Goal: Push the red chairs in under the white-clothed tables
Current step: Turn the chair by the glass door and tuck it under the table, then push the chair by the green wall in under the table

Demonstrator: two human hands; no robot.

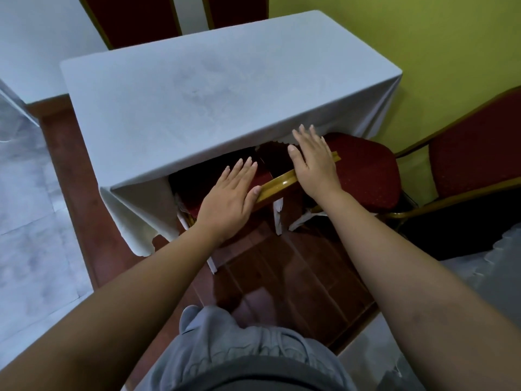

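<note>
A red chair with a gold frame stands at the near side of the white-clothed table [214, 88]; its gold top rail [277, 184] runs just below the table's edge, and its seat is hidden under the cloth. My left hand [229, 201] lies flat on the left part of the backrest, fingers spread and straight. My right hand [314, 162] rests flat over the right part of the rail, fingertips at the cloth's hem. A second red chair [366, 170] stands to the right, seat partly out from the table, its back [479, 145] toward the right.
Yellow-green wall [423, 38] lies close behind and right of the table. Two more red chair backs [135, 18] stand at the far side. Another white-clothed table [31, 52] is at far left. Reddish floor tiles [282, 277] lie below my arms; white cloth [493, 266] shows at right.
</note>
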